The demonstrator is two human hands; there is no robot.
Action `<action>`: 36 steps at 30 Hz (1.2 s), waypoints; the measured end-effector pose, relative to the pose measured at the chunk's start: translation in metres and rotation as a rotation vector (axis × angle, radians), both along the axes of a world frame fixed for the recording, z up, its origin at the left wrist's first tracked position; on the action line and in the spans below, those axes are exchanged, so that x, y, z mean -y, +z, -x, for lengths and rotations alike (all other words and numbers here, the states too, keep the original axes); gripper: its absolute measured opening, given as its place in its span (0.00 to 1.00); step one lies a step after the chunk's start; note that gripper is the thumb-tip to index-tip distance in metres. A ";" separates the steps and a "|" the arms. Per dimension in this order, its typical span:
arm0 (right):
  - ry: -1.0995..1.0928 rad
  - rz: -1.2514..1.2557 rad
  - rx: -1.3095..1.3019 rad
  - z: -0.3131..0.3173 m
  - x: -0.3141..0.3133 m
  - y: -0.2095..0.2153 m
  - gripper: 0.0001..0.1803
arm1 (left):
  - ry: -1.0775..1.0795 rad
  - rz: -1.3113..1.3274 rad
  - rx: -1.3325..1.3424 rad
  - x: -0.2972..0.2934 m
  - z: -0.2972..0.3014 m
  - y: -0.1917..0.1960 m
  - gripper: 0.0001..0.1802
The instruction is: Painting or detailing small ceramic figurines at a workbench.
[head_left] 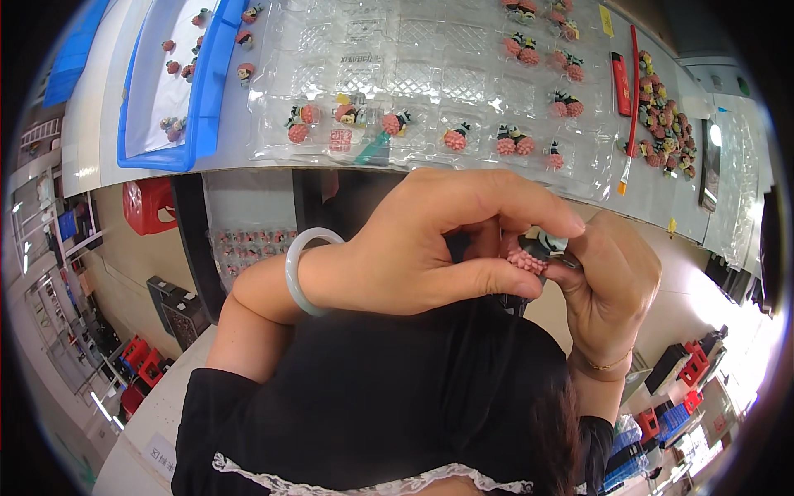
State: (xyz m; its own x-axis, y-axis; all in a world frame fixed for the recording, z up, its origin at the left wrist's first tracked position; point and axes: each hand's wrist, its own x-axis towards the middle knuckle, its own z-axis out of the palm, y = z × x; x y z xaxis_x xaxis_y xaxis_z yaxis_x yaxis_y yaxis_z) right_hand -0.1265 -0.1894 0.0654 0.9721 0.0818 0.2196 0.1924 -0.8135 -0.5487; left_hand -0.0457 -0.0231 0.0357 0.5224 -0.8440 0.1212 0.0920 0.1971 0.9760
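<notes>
Just off the near edge of the worktop, the left hand extends rightward, its thumb and forefinger clamped on a knobbly pink figurine. The right hand, raised and curled inward, meets its dark end; whether those fingers grip it, I cannot tell. A clear blister tray lies along that edge.

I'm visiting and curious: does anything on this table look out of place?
Mildly: a teal strip lies slanted at the front edge of the clear tray, and a jumbled heap of figurines sits at right, while the tray's pink figurines are spaced out. No spill or damage is evident.
</notes>
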 end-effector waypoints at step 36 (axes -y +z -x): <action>-0.016 0.001 -0.006 0.002 -0.001 -0.001 0.15 | 0.107 -0.030 0.180 0.004 0.002 0.003 0.22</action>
